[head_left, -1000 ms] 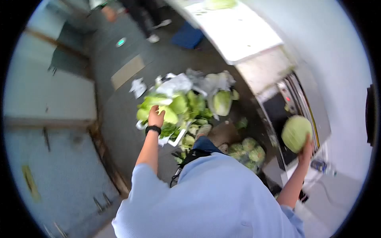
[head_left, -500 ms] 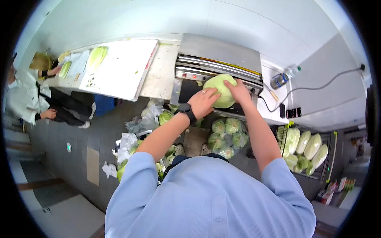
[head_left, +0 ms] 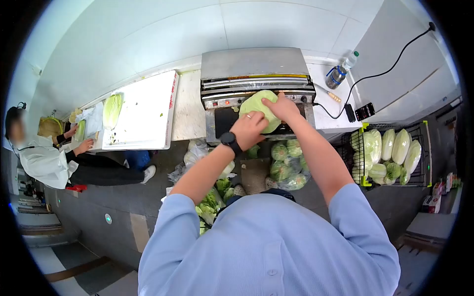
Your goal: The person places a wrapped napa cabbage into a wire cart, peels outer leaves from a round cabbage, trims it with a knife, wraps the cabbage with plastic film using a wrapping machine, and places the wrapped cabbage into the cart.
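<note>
- At the far left, a small cabbage [head_left: 81, 130] is being handled at the counter by a co-worker [head_left: 47, 160] in a white top and dark trousers.
- A long cabbage [head_left: 112, 111] is being held up by a white board [head_left: 143, 116]; red writing is being shown along the board's right edge, too small to be read.
- The left forearm is being angled up and inward from the lower left, with a black watch [head_left: 230, 140] being worn at the wrist.
- The left hand [head_left: 248, 130] is being held palm down, a ring being worn; its bent fingers are being laid over the near left side of the round cabbage [head_left: 256, 104], grasping it with the other hand.
- The round cabbage is being held between both hands, over the front of the metal machine [head_left: 254, 64], whose panel markings are not being shown legibly.
- The right hand [head_left: 285, 108] is being brought in from the lower right, its thumb being set on top and its fingers being curled around the far right side, clasping the round cabbage.
- Right of the machine, a bottle [head_left: 350, 60] and a phone [head_left: 365, 112] are being supported by the counter [head_left: 323, 109]; the screen text is being left unreadable by its size.
</note>
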`<state>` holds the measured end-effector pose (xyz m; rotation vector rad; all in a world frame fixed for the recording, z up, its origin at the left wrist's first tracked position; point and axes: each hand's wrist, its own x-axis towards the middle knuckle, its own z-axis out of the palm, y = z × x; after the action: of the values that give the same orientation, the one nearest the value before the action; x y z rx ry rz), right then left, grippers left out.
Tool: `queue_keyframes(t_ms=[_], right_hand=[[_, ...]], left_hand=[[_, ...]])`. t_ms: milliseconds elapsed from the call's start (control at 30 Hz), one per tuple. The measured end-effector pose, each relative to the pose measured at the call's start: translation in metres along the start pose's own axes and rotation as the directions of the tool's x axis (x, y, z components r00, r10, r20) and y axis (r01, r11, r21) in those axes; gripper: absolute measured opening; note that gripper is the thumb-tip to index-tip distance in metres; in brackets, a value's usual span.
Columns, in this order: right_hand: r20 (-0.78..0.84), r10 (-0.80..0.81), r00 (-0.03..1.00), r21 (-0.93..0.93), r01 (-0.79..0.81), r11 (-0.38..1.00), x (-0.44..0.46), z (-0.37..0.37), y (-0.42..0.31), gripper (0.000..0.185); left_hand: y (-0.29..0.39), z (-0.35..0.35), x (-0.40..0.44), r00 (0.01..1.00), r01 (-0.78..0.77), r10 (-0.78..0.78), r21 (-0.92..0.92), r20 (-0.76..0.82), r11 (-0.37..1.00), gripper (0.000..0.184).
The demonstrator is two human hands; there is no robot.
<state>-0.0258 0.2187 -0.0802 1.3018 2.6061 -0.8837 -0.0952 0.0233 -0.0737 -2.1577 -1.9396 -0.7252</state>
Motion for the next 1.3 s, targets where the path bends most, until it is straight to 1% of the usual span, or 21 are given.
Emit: queue_keyframes(t_ms=[33,100,133,233,267,333,433,533,633,733,833,933,1033,1133,1200,1233,1300], right_hand=[[0.019,0.017,1.0,0.015,-0.018,1.0,-0.001,0.0,0.0,0.098],[0.001,0.006,1.0,0.016,-0.006,1.0,-0.004,0.001,0.001,0.097],[-0.009,0.002,1.0,0.017,-0.002,1.0,-0.006,0.001,0.001,0.097],[-0.045,0.002,0.999,0.029,0.0,1.0,-0.013,-0.002,-0.001,0.096],[-0.022,0.015,1.0,0.027,-0.015,1.0,-0.016,-0.008,-0.005,0.095],[-0.024,0.015,1.0,0.035,-0.014,0.999,-0.015,-0.006,-0.003,0.095],[-0.033,0.007,0.999,0.041,-0.006,0.999,-0.013,-0.006,-0.002,0.096],[-0.036,0.004,0.999,0.046,-0.003,0.999,-0.015,-0.006,-0.002,0.097],[-0.036,0.011,0.999,0.045,-0.01,0.999,-0.018,-0.003,0.001,0.096],[-0.056,0.004,0.998,0.07,0.0,0.998,-0.02,0.002,0.005,0.094],[-0.079,-0.016,0.997,0.092,0.023,0.995,-0.021,0.007,0.011,0.092],[-0.085,-0.037,0.996,0.105,0.046,0.993,-0.022,0.01,0.016,0.092],[-0.09,-0.04,0.995,0.121,0.05,0.991,-0.023,0.01,0.017,0.093],[-0.101,-0.042,0.994,0.135,0.056,0.989,-0.027,0.01,0.019,0.094],[-0.099,-0.055,0.994,0.144,0.069,0.987,-0.029,0.01,0.02,0.094],[-0.092,-0.064,0.994,0.144,0.077,0.987,-0.029,0.009,0.021,0.094],[-0.097,-0.083,0.992,0.139,0.096,0.986,-0.03,0.007,0.02,0.094]], left_hand=[[0.005,0.009,0.0,1.0,0.027,-0.026,0.07,-0.018,0.997,0.043],[0.01,0.028,-0.003,0.996,0.076,-0.066,0.205,-0.057,0.976,0.039],[0.012,0.028,-0.002,0.994,0.102,-0.092,0.229,-0.055,0.968,0.036],[0.013,0.026,-0.003,0.994,0.11,-0.104,0.226,-0.038,0.968,0.022],[0.012,0.027,-0.001,0.994,0.106,-0.097,0.216,-0.054,0.971,0.022],[0.011,0.026,0.0,0.993,0.1,-0.084,0.196,-0.088,0.975,0.022],[0.011,0.022,0.001,0.986,0.16,-0.156,0.08,-0.055,0.984,0.024],[0.006,0.023,-0.006,0.995,0.102,-0.102,0.083,-0.002,0.991,0.022],[0.001,0.021,-0.015,0.998,-0.029,0.021,0.138,0.061,0.99,0.016],[-0.005,0.013,-0.031,0.97,-0.089,0.054,0.141,0.236,0.986,0.016],[-0.006,0.014,-0.042,0.971,-0.156,0.128,0.131,0.203,0.979,0.015],[-0.002,0.015,-0.053,0.973,-0.113,0.085,0.12,0.214,0.986,0.015],[-0.011,0.024,-0.072,0.966,-0.046,0.02,0.096,0.259,0.994,0.009],[-0.025,0.036,-0.104,0.953,0.202,-0.212,0.067,0.218,0.977,0.009],[-0.027,0.041,-0.134,0.922,0.309,-0.315,0.061,0.225,0.949,0.008],[-0.027,0.044,-0.153,0.901,0.366,-0.368,0.055,0.228,0.929,0.009],[-0.027,0.049,-0.199,0.828,0.502,-0.496,0.051,0.261,0.863,0.009]])
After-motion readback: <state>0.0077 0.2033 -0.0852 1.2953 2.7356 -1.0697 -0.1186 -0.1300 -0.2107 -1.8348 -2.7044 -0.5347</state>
